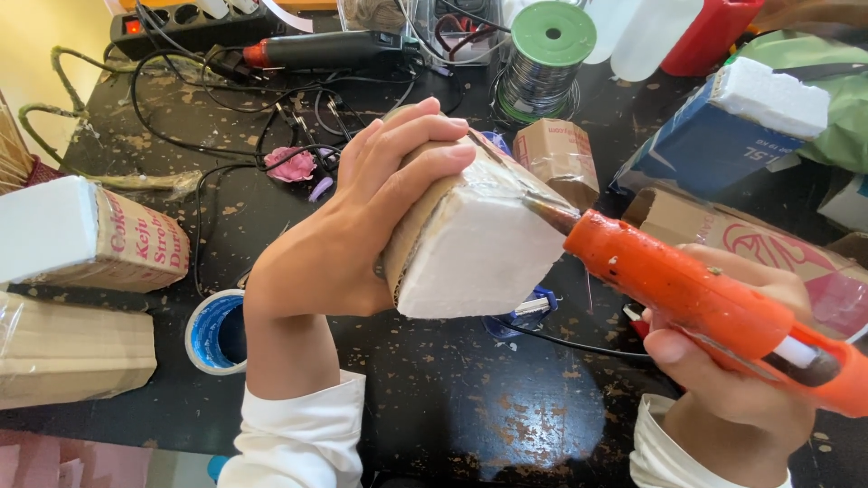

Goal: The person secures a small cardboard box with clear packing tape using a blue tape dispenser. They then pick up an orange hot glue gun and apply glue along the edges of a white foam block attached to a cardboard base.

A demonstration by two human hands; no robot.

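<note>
Foam block (479,248) wrapped in brown cardboard is raised above the black desk (470,407), at the centre of the view. Left hand (362,226) has its grip closed around the block from the left, fingers curled over the top edge. Right hand (723,361), right of the block, has its grip closed on an orange glue gun (714,307); the nozzle touches the block's upper right edge. Tape roll (217,333) lies left of the block; wire spool (542,63) stands behind it.
</note>
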